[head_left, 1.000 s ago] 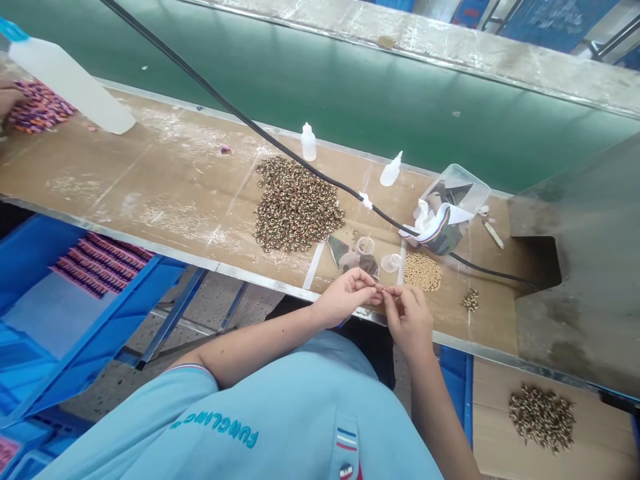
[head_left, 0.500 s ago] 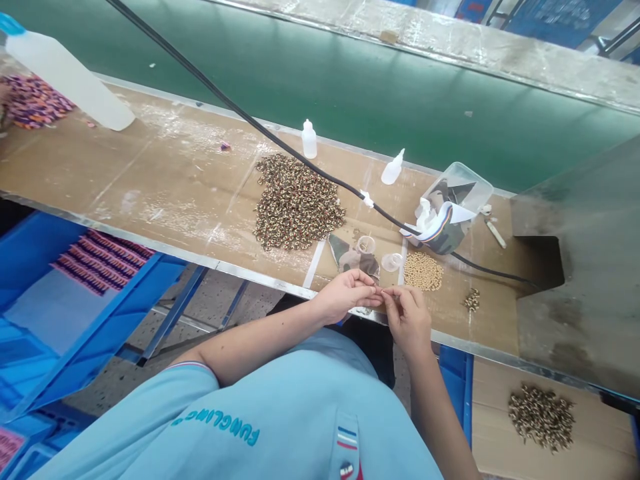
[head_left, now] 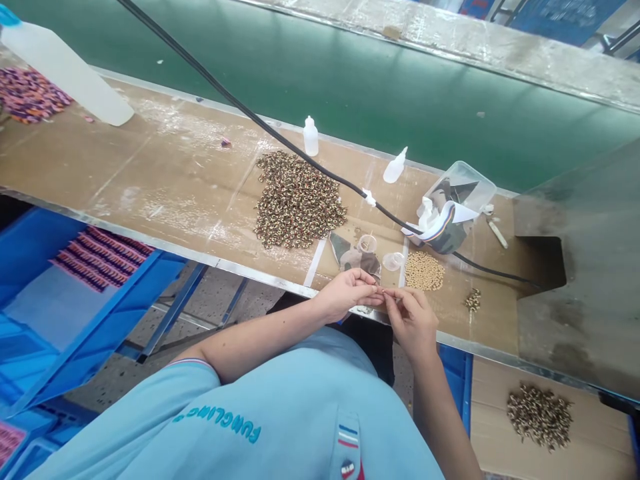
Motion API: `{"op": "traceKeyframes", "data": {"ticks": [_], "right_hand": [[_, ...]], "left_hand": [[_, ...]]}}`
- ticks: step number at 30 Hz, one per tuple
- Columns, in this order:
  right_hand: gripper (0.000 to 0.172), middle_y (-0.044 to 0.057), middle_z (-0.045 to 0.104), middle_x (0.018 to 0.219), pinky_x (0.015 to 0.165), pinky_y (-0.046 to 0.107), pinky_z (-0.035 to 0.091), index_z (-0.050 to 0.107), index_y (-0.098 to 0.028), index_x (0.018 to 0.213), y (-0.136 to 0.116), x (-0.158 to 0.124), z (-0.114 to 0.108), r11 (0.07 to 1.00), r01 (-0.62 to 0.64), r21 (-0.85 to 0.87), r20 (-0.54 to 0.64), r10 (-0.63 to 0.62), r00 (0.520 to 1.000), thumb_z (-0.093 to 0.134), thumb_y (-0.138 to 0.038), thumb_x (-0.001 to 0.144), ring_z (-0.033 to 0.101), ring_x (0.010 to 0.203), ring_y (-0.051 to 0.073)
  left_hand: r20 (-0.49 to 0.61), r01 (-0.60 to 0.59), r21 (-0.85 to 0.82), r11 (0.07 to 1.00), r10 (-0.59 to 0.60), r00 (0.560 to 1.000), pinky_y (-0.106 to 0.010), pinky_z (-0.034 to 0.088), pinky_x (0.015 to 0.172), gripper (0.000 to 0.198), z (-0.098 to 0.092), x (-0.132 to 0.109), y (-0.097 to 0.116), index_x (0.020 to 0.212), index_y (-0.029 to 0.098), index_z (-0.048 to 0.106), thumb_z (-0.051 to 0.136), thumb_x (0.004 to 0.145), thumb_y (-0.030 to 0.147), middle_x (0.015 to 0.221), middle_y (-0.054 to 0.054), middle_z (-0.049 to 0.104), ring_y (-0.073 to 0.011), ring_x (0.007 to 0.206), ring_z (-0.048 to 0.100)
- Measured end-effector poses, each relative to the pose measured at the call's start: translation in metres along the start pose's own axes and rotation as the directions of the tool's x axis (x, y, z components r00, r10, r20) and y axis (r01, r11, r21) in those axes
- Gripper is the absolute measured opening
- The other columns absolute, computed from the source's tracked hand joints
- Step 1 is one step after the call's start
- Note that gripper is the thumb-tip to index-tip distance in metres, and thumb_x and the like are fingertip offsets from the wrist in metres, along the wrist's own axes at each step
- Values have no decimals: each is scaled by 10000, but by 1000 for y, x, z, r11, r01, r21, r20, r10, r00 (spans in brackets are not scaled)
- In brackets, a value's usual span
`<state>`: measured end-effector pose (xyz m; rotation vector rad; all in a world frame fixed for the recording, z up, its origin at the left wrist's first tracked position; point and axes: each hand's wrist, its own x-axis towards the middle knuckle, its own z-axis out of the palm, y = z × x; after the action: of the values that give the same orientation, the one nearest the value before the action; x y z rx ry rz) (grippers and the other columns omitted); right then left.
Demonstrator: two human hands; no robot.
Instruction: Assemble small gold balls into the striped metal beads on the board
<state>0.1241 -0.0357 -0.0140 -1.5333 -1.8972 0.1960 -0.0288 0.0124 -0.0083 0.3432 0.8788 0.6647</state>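
the heap of brown-and-gold pieces (head_left: 299,203) lies on the counter (head_left: 187,163), left of a camouflage cloth (head_left: 344,255); better to work above that cloth than at the edge, where a dropped piece could be lost. the left hand (head_left: 347,294) and right hand (head_left: 413,321) are drawn narrow, fingertips meeting; i cannot tell what they grip, if anything. brace them together, clear of the tan beads (head_left: 425,271).

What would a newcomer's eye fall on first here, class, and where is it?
Probably the big speckled heap, mid-picture on the bench, with a dark cable slanting over its upper right. Then the left hand and right hand, close together at the bench's near edge, lower right of the heap.
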Motion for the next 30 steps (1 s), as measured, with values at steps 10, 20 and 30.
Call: {"op": "traceKeyframes", "data": {"ticks": [10,20,30], "right_hand": [[130,19,632,816,547,216,483,643,-215,858,-1,2,-2,1000,12,-26,12,-12,1000,535,-279,890,576,591,91],[113,25,631,848,586,198,476,626,-212,881,2,2,-4,973,172,-151,48,-167,985,518,-240,900,620,721,102],[181,34,634,853,545,192,429,606,-192,877,0,3,-7,946,222,-236,116,-199,973,447,-254,936,602,678,92]], "left_hand": [[26,-10,-2,1000,10,1000,-264,547,757,187,-2,0,-2,774,111,483,657,758,42,705,-54,692,-107,626,685],[51,-19,-1,1000,19,999,-251,551,726,226,-5,1,-4,781,113,483,703,732,93,699,-47,696,-107,631,686],[68,-61,39,997,59,996,-282,552,745,268,-5,1,-7,774,117,483,739,700,140,677,-41,693,-117,646,685]]}}
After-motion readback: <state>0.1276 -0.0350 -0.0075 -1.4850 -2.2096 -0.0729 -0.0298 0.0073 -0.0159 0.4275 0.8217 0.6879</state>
